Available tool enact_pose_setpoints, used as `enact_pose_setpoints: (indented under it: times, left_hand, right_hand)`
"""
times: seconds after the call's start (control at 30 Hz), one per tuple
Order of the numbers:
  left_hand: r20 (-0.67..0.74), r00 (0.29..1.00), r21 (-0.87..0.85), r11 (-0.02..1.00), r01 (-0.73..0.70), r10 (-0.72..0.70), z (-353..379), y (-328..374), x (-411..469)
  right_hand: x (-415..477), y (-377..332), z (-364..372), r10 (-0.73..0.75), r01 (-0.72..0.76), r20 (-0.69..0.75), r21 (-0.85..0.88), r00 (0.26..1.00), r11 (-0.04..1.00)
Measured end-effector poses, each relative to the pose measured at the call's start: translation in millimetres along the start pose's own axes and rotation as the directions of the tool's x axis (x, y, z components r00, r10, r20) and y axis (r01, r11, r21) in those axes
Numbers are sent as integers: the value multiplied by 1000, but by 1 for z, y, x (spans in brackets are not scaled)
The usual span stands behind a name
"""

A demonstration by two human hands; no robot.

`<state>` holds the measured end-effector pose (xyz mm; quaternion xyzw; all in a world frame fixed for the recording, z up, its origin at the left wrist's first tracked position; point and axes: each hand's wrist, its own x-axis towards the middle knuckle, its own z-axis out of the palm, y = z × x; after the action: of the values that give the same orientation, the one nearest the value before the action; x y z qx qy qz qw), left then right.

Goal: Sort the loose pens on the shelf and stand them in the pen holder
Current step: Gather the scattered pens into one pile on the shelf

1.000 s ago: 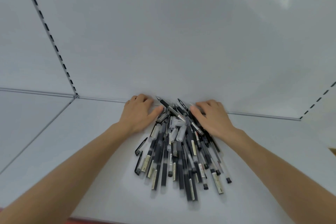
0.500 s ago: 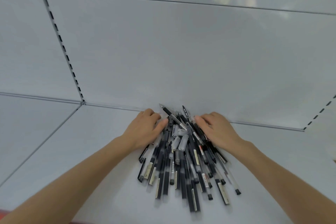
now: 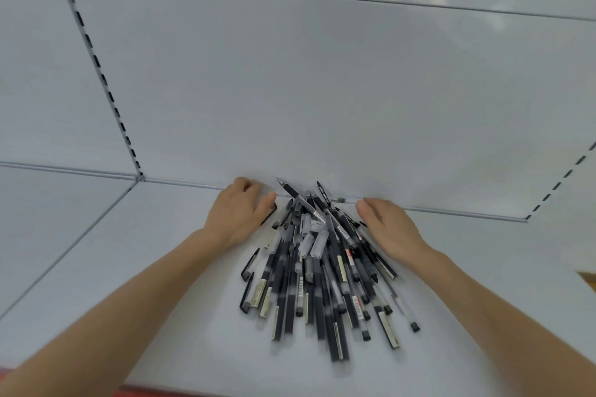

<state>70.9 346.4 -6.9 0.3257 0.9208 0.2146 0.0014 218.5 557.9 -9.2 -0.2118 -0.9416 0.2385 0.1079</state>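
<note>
Heap of loose black and clear plastic pens point(image 3: 317, 271) lies on white metal shelf point(image 3: 135, 267), far end against white back panel point(image 3: 322, 90); left hand point(image 3: 239, 215) and right hand point(image 3: 391, 229) flank it palms down, loosely bent, gripping nothing

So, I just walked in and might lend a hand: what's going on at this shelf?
A person is working on a heap of loose pens that lies on the white shelf, pushed up against its back panel. The left hand and the right hand flank the far end of the heap. The right one rests on pens at the edge, and neither clearly grips a pen. No pen holder is in view, and the pens lie flat in a jumble.
</note>
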Motion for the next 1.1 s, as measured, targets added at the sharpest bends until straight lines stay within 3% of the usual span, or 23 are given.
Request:
enact_pose_setpoints:
  times: [0.3,0.53,0.73,0.93,1.03,1.1]
  left_hand:
    - [32,994,-93,990,-104,108,4,16,-17]
    - [247,964,-143,988,-64,98,-5,15,-62]
    - [224,972,-87,994,-59,77,13,33,-59]
    - [219,972,-118,991,-65,90,19,47,-47]
    - [197,973,-183,979,-85,122,8,41,-59]
    - [235,953,-191,970,-148,192,-1,34,-78]
  right_hand:
    - [-22,-23,-9,-36,33,12,211,999,977]
    - [-44,-9,-4,5,-10,107,50,994,999]
    - [-53,-26,16,59,-65,69,92,996,994]
    - [-55,-45,23,-7,-1,29,250,1000,968]
    - [-69,-41,2,-22,-9,112,267,994,964]
    - [-88,-34,-13,-63,25,224,170,972,985]
